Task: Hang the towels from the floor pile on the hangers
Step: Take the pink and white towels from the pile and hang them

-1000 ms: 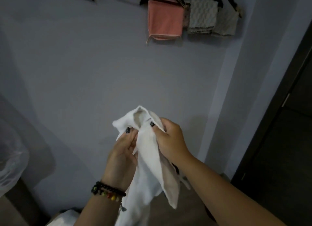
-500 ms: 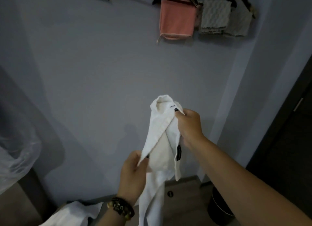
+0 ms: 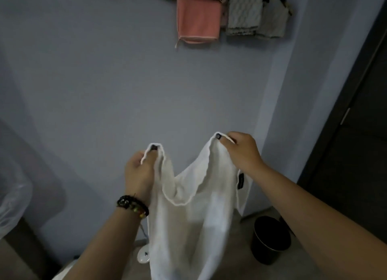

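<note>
The wall [image 3: 104,95] is filling most of the scene, a flat matte blue-grey, plain and smooth, meeting a dark door [image 3: 360,133] with a slim metal handle on the right. In front of the wall a white towel [image 3: 188,217] is hanging in the air between the person's two hands, a soft, thin cloth with a narrow stitched hem; its top edge is sagging in a loose curve between the two held corners, and the rest is falling in long limp folds toward the floor. A small dark label is showing on its right edge.

The left hand [image 3: 139,173] is pinching the towel's left corner, thumb and fingers curled round the hem, and the right hand [image 3: 240,152] is pinching the right corner the same way, held a little higher. The two hands are apart, with the cloth slack between them.

Up at the top, a salmon-pink towel [image 3: 198,18], smooth and square, is draping over a dark hanger beside a grey towel [image 3: 245,15] with a bumpy, quilted weave. On the floor to the right, a round black bin [image 3: 270,240] is standing near the wall. A beaded bracelet [image 3: 133,205], mostly black with a few coloured beads, is circling the left wrist.
</note>
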Motion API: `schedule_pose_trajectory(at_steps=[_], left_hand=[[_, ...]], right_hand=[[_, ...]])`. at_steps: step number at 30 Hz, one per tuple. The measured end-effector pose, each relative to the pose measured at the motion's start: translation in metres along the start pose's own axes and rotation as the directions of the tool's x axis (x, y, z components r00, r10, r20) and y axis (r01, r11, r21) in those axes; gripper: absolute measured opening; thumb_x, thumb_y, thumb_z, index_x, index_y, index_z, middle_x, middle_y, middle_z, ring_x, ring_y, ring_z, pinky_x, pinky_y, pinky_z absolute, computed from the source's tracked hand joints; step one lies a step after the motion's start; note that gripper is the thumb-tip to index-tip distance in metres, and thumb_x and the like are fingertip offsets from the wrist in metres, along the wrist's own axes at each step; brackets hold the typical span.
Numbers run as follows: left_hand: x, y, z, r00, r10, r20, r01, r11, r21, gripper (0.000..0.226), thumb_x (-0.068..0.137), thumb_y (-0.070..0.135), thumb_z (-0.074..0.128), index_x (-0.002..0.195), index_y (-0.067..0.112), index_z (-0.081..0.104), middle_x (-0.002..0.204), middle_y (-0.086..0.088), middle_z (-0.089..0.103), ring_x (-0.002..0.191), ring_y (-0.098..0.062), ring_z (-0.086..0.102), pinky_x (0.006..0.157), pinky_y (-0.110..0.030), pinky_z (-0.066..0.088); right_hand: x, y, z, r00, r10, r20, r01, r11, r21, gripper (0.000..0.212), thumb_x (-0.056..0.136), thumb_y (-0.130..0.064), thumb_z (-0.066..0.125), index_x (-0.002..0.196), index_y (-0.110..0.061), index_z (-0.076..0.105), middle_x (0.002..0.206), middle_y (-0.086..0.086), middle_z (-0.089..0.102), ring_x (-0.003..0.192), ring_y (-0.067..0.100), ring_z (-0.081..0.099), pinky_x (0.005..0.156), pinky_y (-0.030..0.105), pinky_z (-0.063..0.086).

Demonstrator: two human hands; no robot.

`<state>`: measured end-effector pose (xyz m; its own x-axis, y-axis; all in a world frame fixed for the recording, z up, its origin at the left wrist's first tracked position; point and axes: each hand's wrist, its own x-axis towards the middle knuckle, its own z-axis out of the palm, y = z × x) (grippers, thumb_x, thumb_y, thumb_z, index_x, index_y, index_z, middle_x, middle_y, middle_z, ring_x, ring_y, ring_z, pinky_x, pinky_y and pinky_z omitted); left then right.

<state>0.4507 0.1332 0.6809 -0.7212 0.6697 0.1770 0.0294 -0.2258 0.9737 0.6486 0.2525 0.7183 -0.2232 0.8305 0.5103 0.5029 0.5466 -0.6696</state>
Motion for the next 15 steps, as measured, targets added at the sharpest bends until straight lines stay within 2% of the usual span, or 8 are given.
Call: schedule_pose_trajectory(at_steps=[1,3,4,6,8,9,12,15], left_hand=[[-0.003,0.006,0.007,0.995,-0.007,0.1,0.007,1.0,-0.003,0.013,0.09,0.023,0.067,0.085,0.014,0.06,0.075,0.001,0.059,0.068,-0.018,0.055,0.06,-0.025,0.044],[-0.007,0.012,0.017,0.939,-0.049,0.341,0.024,0.997,0.075,0.03,0.086,0.021,0.072,0.113,0.023,0.06,0.097,0.004,0.066,0.085,-0.01,0.065,0.074,-0.023,0.052],[-0.01,0.014,0.023,0.882,-0.071,0.466,-0.006,0.987,0.162,0.036,0.084,0.025,0.073,0.117,0.025,0.058,0.102,0.006,0.066,0.091,-0.008,0.065,0.081,-0.025,0.052],[-0.013,0.011,0.033,0.762,-0.068,0.644,-0.168,0.939,0.298,0.025,0.086,0.032,0.071,0.104,0.016,0.067,0.096,0.008,0.068,0.084,-0.006,0.065,0.08,-0.026,0.052],[-0.012,0.004,0.038,0.757,-0.002,0.654,-0.272,0.908,0.319,0.037,0.089,0.037,0.067,0.083,0.0,0.063,0.074,-0.001,0.062,0.066,-0.011,0.057,0.067,-0.03,0.047],[-0.009,0.003,0.039,0.797,0.026,0.603,-0.275,0.905,0.325,0.042,0.088,0.039,0.065,0.08,-0.002,0.061,0.07,-0.007,0.059,0.064,-0.013,0.054,0.065,-0.031,0.046],[0.003,0.004,0.036,0.899,0.085,0.431,-0.196,0.955,0.222,0.027,0.088,0.028,0.062,0.082,0.002,0.065,0.077,-0.011,0.066,0.071,-0.016,0.057,0.071,-0.036,0.049],[0.007,0.012,0.032,0.928,0.062,0.368,-0.128,0.979,0.158,0.017,0.095,0.015,0.056,0.087,0.006,0.067,0.081,-0.006,0.067,0.073,-0.016,0.059,0.07,-0.032,0.049]], right_hand=[[0.0,-0.003,-0.001,0.999,-0.043,0.02,0.043,0.999,0.013,0.047,0.092,-0.03,0.061,0.053,-0.02,0.037,0.05,-0.004,0.033,0.047,0.008,0.033,0.051,0.023,0.026],[0.0,-0.011,-0.003,0.993,-0.114,0.044,0.111,0.992,0.053,0.043,0.091,-0.028,0.063,0.053,-0.023,0.044,0.049,-0.005,0.038,0.048,0.006,0.039,0.051,0.018,0.029],[0.0,-0.015,-0.003,0.988,-0.143,0.049,0.139,0.988,0.073,0.041,0.09,-0.027,0.065,0.053,-0.022,0.047,0.049,-0.003,0.04,0.049,0.006,0.039,0.051,0.017,0.029],[-0.001,-0.023,-0.004,0.981,-0.186,0.06,0.18,0.979,0.099,0.035,0.087,-0.026,0.069,0.058,-0.008,0.059,0.053,0.009,0.048,0.05,0.006,0.04,0.052,0.017,0.029],[-0.003,-0.027,-0.006,0.977,-0.205,0.054,0.198,0.974,0.106,0.027,0.083,-0.024,0.073,0.068,-0.002,0.067,0.061,0.013,0.06,0.054,0.01,0.047,0.053,0.018,0.034],[-0.003,-0.025,-0.007,0.977,-0.207,0.048,0.201,0.973,0.111,0.024,0.081,-0.023,0.075,0.07,-0.003,0.068,0.064,0.011,0.064,0.056,0.013,0.052,0.055,0.019,0.037],[-0.003,-0.013,-0.016,0.976,-0.173,0.13,0.161,0.982,0.098,0.015,0.075,-0.023,0.08,0.076,-0.013,0.07,0.074,0.004,0.069,0.068,0.013,0.06,0.061,0.018,0.042],[-0.003,0.014,-0.019,0.939,-0.196,0.283,0.232,0.967,-0.102,0.017,0.077,-0.021,0.079,0.087,-0.011,0.072,0.082,0.003,0.065,0.073,0.015,0.058,0.065,0.019,0.041]])
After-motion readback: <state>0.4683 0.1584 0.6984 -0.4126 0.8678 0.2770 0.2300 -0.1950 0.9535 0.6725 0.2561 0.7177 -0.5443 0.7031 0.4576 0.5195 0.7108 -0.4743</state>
